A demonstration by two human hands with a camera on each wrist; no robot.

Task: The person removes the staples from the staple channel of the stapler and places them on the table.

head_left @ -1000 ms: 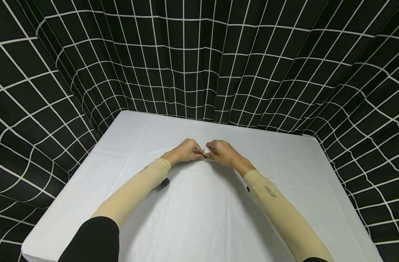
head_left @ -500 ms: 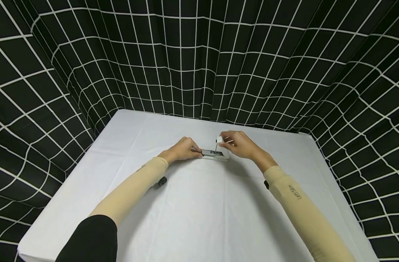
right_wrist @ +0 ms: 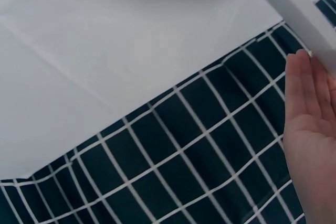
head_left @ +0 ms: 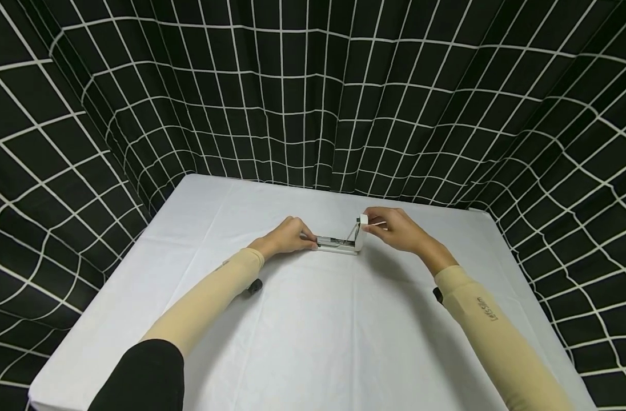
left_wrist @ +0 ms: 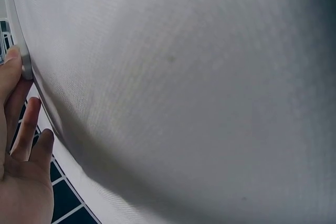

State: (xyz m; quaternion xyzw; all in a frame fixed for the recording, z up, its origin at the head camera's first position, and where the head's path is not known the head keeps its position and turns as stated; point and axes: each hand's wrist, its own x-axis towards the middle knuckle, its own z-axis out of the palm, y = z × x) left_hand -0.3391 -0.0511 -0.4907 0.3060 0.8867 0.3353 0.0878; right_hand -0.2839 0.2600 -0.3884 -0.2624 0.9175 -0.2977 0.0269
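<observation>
Head view: a table covered with a white cloth [head_left: 313, 319] stands before a black curtain with a white grid pattern [head_left: 313, 103], which closes it in at the back and on both sides. A small white and grey oblong device [head_left: 337, 244] lies on the cloth past the middle of the table, toward the curtain, with its length running left to right between the two hands. A white end piece [head_left: 363, 231] stands upright at its right end, joined to the body by a thin slanted arm.

The left hand [head_left: 288, 236] rests on the cloth at the left end of the device, its fingers curled and pinching that end. In the left wrist view a fingertip [left_wrist: 13, 59] presses a thin grey edge [left_wrist: 26, 69] beside the cloth. The right hand [head_left: 397, 228] is at the right end of the device and pinches the raised white end piece between thumb and fingers. In the right wrist view the fingers [right_wrist: 302, 85] lie straight along the white piece [right_wrist: 296, 17], above the edge of the cloth and the curtain.

Both forearms wear beige sleeves [head_left: 205, 299]; a small black object [head_left: 255, 285] sits under the left forearm, nearer the person than the device.
</observation>
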